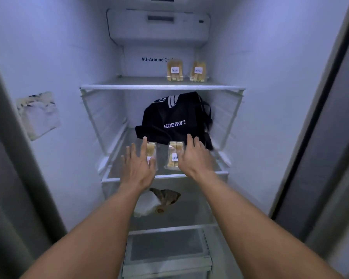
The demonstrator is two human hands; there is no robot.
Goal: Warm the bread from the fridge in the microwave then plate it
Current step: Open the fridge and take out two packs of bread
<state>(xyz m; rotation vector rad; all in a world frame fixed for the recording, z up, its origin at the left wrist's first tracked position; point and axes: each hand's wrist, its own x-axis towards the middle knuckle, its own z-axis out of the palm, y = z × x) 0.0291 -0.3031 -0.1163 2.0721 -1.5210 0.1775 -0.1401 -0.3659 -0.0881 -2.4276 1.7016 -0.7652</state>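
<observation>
My left hand (138, 166) and right hand (195, 156), fingers (143, 147) spread, hovered over two bread packs (174, 156) on the fridge shelf (220, 173), poised to grasp them.

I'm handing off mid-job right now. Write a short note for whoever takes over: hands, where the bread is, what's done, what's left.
Left hand: open, fingers spread over the left clear plastic pack of yellowish bread; contact unclear.
Right hand: open, over the right clear plastic bread pack; no grip.
Both packs lie on the fridge's middle glass shelf, in front of a black fabric bag. Two more bread packs stand on the upper shelf.
Done: fridge open.
Left: grip a pack, microwave it, plate it; microwave and plate not in view.
</observation>
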